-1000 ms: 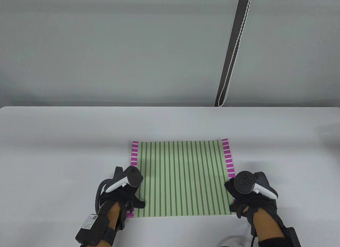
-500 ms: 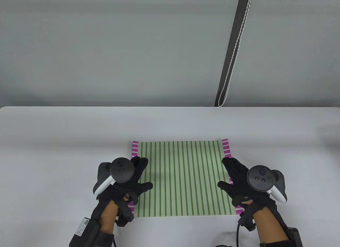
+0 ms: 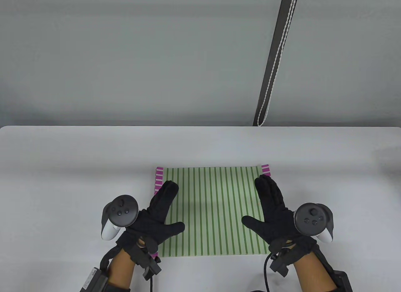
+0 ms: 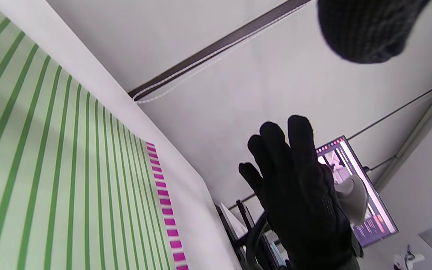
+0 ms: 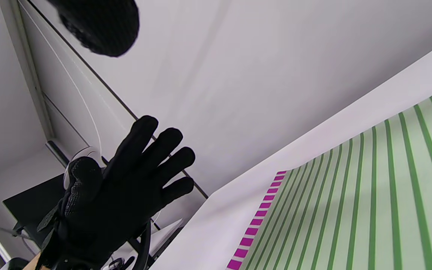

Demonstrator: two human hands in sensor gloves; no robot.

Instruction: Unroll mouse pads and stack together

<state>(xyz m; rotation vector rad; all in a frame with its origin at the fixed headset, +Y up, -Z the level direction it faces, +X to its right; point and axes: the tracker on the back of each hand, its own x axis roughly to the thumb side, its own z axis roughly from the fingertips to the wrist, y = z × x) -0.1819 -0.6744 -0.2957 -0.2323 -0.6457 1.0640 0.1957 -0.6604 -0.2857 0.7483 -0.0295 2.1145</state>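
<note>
Hands come first, nearest the table's front edge: the left hand (image 3: 156,215) and right hand (image 3: 272,215) lie with fingers spread and grip nothing, one along each side of the green-striped mouse pad (image 3: 213,210), probably pressing it flat so it cannot curl, though contact is unclear. Beneath it, a purple-striped mouse pad (image 3: 159,174) peeks out, already stacked on the table (image 3: 62,166).

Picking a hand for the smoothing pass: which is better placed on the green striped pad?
Neither clearly: left hand and right hand lie open, mirrored on the green striped mouse pad's opposite edges. Left slightly, covering more pad.
</note>
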